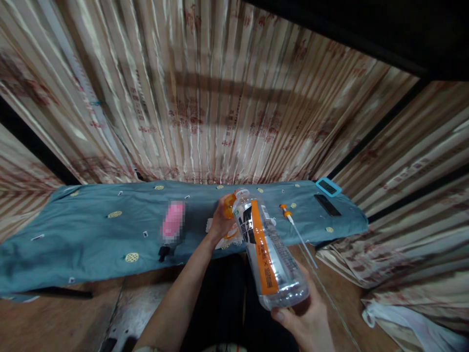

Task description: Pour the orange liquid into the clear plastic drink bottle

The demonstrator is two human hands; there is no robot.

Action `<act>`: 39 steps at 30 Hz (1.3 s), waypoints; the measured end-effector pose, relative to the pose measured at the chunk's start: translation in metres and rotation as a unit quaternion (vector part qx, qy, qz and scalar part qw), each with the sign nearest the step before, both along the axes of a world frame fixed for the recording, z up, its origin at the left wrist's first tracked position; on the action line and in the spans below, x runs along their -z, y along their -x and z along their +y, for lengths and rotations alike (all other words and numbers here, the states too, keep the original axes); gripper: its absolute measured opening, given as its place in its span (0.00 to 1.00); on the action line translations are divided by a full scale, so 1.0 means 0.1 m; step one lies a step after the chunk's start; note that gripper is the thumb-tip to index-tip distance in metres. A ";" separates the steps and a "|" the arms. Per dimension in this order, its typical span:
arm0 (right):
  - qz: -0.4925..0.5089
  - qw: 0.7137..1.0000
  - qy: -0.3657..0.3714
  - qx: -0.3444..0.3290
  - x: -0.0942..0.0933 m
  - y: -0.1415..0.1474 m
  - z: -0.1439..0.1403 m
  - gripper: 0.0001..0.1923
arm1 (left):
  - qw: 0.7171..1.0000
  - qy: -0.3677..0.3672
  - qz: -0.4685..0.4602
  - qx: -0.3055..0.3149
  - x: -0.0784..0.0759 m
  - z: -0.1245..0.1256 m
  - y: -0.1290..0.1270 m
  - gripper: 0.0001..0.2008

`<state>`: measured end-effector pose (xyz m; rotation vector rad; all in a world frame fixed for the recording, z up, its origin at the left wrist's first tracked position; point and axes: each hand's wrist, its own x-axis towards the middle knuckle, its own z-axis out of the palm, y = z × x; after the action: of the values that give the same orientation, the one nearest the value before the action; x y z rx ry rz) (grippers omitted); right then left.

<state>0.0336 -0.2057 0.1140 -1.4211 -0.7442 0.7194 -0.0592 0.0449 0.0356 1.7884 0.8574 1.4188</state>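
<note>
My right hand [306,318] grips the base of a clear plastic bottle [269,249] with an orange and black label, tilted so its neck points away from me. My left hand [221,220] is closed on the orange cap [229,205] at the bottle's neck. Under my left hand a white cloth or paper [223,240] lies on the blue-green sheet [91,230] covering the table.
A pink bottle with a black cap [171,227] lies on the sheet to the left. An orange-topped pump tube [297,231] lies to the right, with a black phone [327,205] and a blue-framed device [329,187] beyond. Patterned curtains [205,98] hang behind.
</note>
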 end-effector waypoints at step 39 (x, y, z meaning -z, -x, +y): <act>0.023 1.000 -0.015 -0.011 -0.03 0.01 0.02 0.43 | 1.000 -0.006 -0.001 0.001 0.00 0.00 0.01 0.29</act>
<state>0.0322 -0.2040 0.1173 -1.3659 -0.7337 0.7524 -0.0604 0.0454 0.0358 1.7968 0.8469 1.4267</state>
